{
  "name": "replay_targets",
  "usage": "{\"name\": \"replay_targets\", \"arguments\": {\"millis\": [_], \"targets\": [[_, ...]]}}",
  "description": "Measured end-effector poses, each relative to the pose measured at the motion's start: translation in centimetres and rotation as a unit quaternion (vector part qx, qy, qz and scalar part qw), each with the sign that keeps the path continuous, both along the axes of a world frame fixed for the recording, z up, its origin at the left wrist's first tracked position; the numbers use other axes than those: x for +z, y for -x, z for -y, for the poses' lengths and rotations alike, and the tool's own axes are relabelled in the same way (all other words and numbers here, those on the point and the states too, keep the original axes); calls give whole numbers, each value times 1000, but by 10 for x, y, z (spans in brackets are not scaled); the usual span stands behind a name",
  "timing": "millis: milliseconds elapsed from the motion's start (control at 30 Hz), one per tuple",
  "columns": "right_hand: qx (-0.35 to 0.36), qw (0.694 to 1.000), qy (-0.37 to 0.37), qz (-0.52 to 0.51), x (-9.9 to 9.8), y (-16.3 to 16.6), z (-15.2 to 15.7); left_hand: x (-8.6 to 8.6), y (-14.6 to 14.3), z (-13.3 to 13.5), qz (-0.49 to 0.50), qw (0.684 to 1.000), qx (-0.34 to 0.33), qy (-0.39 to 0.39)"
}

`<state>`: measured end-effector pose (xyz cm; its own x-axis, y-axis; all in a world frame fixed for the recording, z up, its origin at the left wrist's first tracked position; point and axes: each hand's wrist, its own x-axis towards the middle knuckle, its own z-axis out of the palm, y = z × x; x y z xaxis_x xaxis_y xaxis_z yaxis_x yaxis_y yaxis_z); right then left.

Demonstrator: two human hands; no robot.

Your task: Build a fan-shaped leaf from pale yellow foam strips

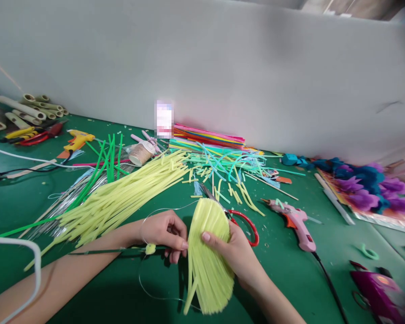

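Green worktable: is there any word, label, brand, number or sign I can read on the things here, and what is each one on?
No text can be read anywhere in the picture.
Upright panel by the wall: pixelated, unreadable.
Purple device: too blurred to read any marking.
Pink glue gun: any marking too small to read.
Yellow-green fan of strips in the right hand: no lettering visible.

Red-handled scissors [249, 218] partly hidden behind the yellow-green fan [212, 267]

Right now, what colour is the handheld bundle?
Yellow-green; the handheld bundle shows best in the head view.
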<state>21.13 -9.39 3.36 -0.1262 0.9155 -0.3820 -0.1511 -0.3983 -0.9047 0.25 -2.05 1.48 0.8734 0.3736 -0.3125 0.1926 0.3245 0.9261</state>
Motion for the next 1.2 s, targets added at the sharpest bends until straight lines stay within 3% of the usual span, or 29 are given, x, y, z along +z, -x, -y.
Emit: {"name": "replay_targets", "arguments": {"millis": [900,1100,1200], "targets": [[1,1000,13,-22,-2,1,-2,-2,-4,4,-16,997,74,5],[-79,995,26,-58,-2,-4,-4,-2,-4,3,31,990,138,13],[-115,991,38,-64,-4,-6,-6,0,-4,4,37,991,128,0]]}}
